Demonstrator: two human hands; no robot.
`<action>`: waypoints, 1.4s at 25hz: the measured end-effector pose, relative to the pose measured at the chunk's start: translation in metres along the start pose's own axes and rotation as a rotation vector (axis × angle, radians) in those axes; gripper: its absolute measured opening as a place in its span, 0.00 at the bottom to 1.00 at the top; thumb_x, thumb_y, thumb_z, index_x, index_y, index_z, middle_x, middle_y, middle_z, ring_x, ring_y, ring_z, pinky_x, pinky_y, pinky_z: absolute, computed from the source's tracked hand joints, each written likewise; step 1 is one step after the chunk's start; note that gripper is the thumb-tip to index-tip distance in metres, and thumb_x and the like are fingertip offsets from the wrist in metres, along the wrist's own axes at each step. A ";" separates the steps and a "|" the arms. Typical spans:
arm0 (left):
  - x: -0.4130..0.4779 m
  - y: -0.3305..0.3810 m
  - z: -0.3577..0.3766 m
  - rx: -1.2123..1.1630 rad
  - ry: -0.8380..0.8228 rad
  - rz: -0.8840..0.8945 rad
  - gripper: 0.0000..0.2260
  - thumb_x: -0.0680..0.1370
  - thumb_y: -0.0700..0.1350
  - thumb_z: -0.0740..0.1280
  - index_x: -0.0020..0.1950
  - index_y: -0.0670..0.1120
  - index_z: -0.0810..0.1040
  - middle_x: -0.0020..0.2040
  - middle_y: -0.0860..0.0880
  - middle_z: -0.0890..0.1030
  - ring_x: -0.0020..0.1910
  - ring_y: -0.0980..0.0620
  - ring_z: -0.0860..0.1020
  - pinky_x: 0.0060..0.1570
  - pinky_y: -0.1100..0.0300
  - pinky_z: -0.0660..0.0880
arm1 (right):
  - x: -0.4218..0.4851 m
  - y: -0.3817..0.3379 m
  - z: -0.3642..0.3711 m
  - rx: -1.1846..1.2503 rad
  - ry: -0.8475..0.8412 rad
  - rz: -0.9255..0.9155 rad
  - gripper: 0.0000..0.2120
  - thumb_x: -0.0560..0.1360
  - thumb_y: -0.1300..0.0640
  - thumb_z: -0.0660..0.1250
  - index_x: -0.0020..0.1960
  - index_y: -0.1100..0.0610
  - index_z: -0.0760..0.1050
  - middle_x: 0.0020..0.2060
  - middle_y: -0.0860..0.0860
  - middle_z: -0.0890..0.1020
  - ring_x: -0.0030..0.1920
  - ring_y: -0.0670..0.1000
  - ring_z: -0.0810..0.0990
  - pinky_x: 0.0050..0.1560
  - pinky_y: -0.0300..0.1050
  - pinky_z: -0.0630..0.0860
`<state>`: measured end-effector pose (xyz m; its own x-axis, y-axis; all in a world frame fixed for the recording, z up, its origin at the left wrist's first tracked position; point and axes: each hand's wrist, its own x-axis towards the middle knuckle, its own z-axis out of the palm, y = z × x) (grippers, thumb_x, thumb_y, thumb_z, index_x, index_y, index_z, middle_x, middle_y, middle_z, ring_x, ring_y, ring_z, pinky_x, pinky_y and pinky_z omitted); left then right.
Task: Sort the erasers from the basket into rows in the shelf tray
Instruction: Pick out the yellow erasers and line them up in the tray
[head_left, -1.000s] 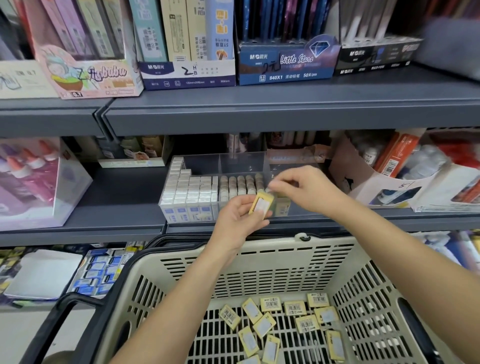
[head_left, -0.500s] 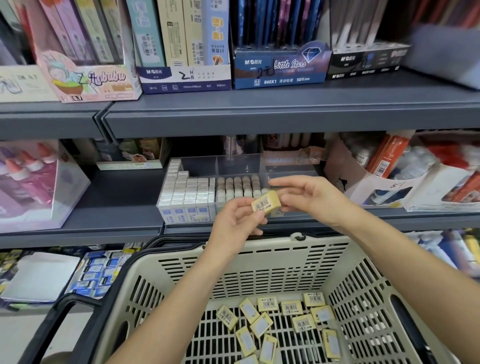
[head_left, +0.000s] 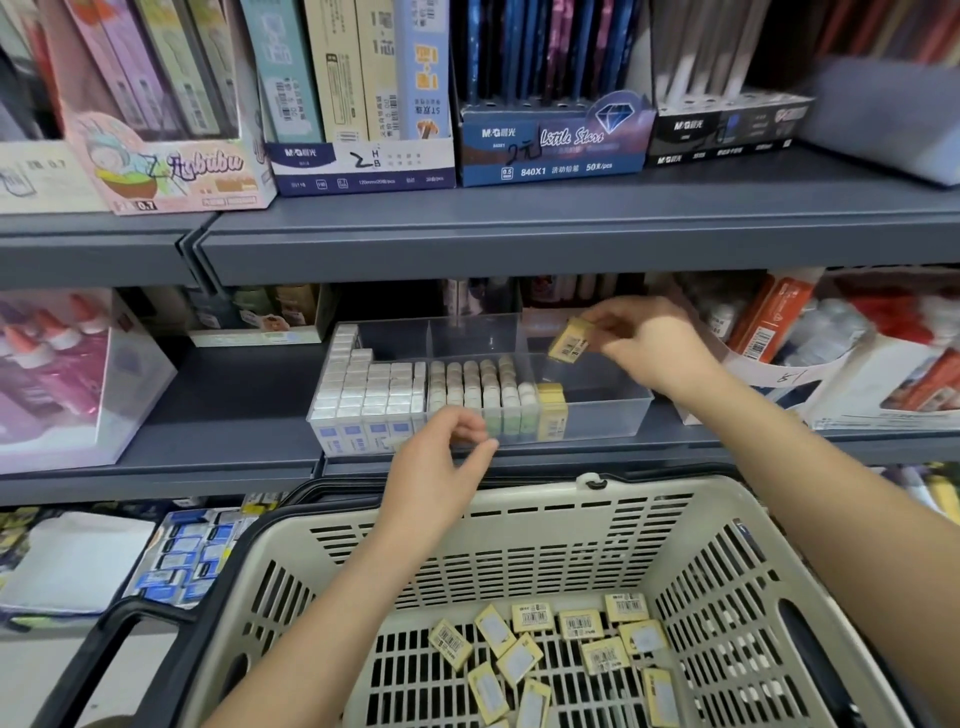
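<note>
My right hand (head_left: 644, 343) pinches a yellow eraser (head_left: 570, 341) with a barcode label above the right compartment of the clear shelf tray (head_left: 602, 410). A short stack of yellow erasers (head_left: 551, 402) stands at that compartment's front left. White erasers (head_left: 371, 387) and pale round-edged erasers (head_left: 480, 384) fill rows in the left and middle compartments. My left hand (head_left: 441, 462) hovers empty in front of the tray, fingers loosely curled. Several yellow erasers (head_left: 566, 649) lie loose in the beige basket (head_left: 545, 525) below.
The tray sits on a grey shelf (head_left: 234, 415) between a clear box of glue bottles (head_left: 57, 374) at the left and a cardboard box (head_left: 779, 364) at the right. The upper shelf edge (head_left: 519, 244) overhangs with pen boxes. The basket's black handle (head_left: 119, 639) lies at the lower left.
The yellow eraser passed from my left hand to my right, which lifted it up and back over the tray's right compartment. My left hand let go and dropped slightly.
</note>
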<state>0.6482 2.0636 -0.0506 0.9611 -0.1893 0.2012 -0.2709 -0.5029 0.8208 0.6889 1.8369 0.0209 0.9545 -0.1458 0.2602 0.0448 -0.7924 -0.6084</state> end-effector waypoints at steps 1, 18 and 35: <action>-0.004 -0.003 -0.002 0.057 0.002 0.005 0.08 0.74 0.48 0.69 0.47 0.58 0.71 0.43 0.61 0.78 0.46 0.68 0.75 0.44 0.75 0.68 | 0.004 0.002 0.005 -0.097 -0.030 -0.028 0.09 0.74 0.59 0.67 0.54 0.56 0.80 0.46 0.50 0.82 0.46 0.49 0.78 0.45 0.32 0.68; -0.070 0.003 -0.018 0.025 0.047 0.208 0.08 0.74 0.51 0.64 0.52 0.56 0.74 0.49 0.63 0.74 0.53 0.66 0.71 0.53 0.77 0.65 | -0.068 0.004 0.020 0.010 0.023 -0.120 0.09 0.77 0.56 0.62 0.54 0.51 0.79 0.47 0.41 0.81 0.44 0.35 0.75 0.46 0.26 0.65; -0.111 -0.136 0.043 0.584 -0.726 -0.172 0.19 0.76 0.44 0.65 0.67 0.50 0.70 0.65 0.49 0.73 0.62 0.49 0.72 0.59 0.54 0.72 | -0.214 0.063 0.169 -0.467 -0.991 -0.055 0.32 0.71 0.48 0.70 0.70 0.52 0.62 0.66 0.52 0.66 0.63 0.54 0.70 0.59 0.48 0.71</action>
<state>0.5762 2.1169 -0.2070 0.7753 -0.4526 -0.4405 -0.3017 -0.8781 0.3713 0.5376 1.9185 -0.1999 0.7777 0.2717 -0.5668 0.1783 -0.9601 -0.2156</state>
